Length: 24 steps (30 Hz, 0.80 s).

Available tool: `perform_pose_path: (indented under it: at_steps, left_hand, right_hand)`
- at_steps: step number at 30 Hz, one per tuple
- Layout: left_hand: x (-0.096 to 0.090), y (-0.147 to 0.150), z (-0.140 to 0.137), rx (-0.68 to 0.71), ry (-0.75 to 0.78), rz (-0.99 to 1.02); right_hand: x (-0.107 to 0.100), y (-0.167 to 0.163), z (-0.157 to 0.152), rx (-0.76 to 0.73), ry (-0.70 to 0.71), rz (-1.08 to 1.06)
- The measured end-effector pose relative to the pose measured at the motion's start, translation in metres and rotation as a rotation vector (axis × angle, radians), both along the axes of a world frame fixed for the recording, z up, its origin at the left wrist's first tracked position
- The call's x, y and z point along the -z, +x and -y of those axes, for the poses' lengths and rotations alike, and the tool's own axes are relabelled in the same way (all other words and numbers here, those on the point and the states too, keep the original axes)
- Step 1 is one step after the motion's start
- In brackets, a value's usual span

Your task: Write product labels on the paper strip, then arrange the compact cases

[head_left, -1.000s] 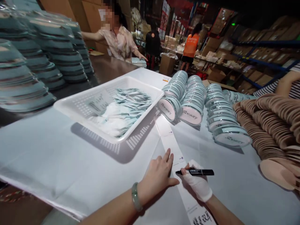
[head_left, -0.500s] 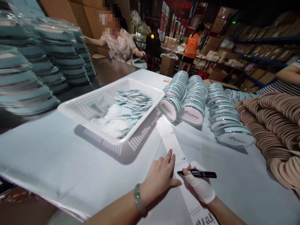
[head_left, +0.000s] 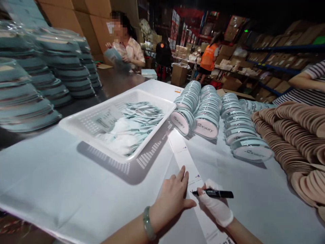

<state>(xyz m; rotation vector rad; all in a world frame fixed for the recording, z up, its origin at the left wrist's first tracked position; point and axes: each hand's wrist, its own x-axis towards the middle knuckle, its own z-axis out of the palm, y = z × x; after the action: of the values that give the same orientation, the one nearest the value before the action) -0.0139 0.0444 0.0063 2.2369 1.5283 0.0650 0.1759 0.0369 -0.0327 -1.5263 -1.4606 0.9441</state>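
Observation:
A long white paper label strip lies on the white-covered table, with black handwriting at its near end. My left hand rests across the strip with fingers spread, a green bangle on its wrist. In a white glove with bare fingertips, my right hand grips a black marker. The marker's tip touches the strip just right of my left hand, beside a small dark mark.
A white plastic basket of flat packets stands beyond my left hand. Rows of clear-wrapped oval packs and tan pads line the right side. Tall wrapped stacks rise at left. A co-worker sits across; a striped sleeve shows at right.
A short black stroke now shows on the strip at the marker's tip. My left hand stays in place. The co-worker across has lifted a pale blue item. The view has tilted slightly.

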Motion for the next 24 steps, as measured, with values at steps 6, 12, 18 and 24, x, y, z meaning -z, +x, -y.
perform_pose_path:
  at_steps: [6,12,18,24]
  left_hand:
    - [-0.001,0.0006,-0.0003,-0.005,0.004,0.001]
    - [-0.0006,0.0014,-0.0026,-0.01,-0.017,0.004]
    - [0.0012,0.001,-0.0027,-0.001,-0.013,0.002]
    - [0.0008,0.0018,-0.0023,-0.011,-0.009,-0.005]
  right_hand:
    - [-0.0022,-0.0002,-0.0006,-0.005,0.014,0.047]
    - [-0.0048,-0.0018,-0.0019,-0.077,0.042,0.032]
    - [-0.0077,-0.0027,-0.0015,-0.023,-0.029,0.054]
    - [-0.0025,-0.0003,0.0003,0.02,-0.057,0.015]
